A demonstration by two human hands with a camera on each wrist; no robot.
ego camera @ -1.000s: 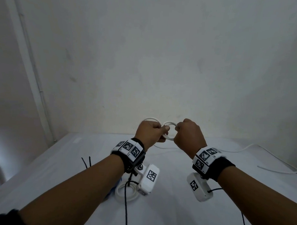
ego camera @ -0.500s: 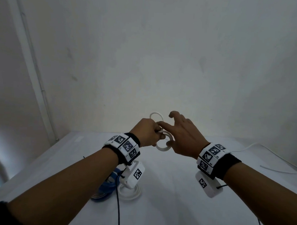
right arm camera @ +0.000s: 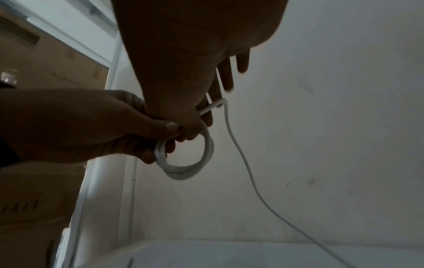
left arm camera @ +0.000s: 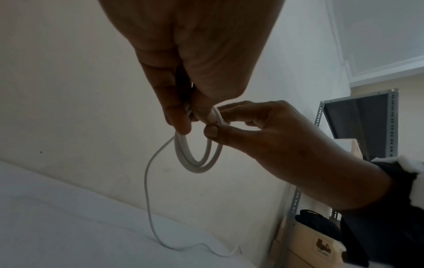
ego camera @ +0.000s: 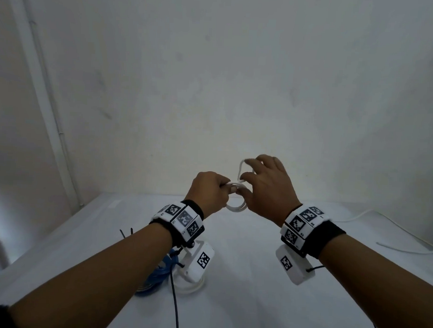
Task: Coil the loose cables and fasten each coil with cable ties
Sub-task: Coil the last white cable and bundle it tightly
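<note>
1. White coil hangs in the air above the table, between my two hands, only a few turns so far; I read this as mid-winding, with no tie on it yet.
2. Left hand is clenched around the top of the coil, thumb and fingers pinching the stacked turns; if that pinch eases, I expect the turns to spring apart and the ring to lose its shape.
3. Right hand pinches a fresh loop of the same cable between thumb and forefinger, other fingers spread; the loop looks sharply bent at the fingertip in the right wrist view, so a kink is possible if I pull it tight.
4. Loose tail drops from the coil to the table and trails away toward the right; a snag or twist there could tug the coil out of my left hand.
5. Uneven loop sizes would make a sloppy bundle, harder to cinch.
6. Black cable ties lie on the table near my left forearm, well apart from the coil; reaching for one means one hand holds everything alone.
7. Blue coil and a white coil sit on the table under my left wrist; careless lowering could knock them.
</note>
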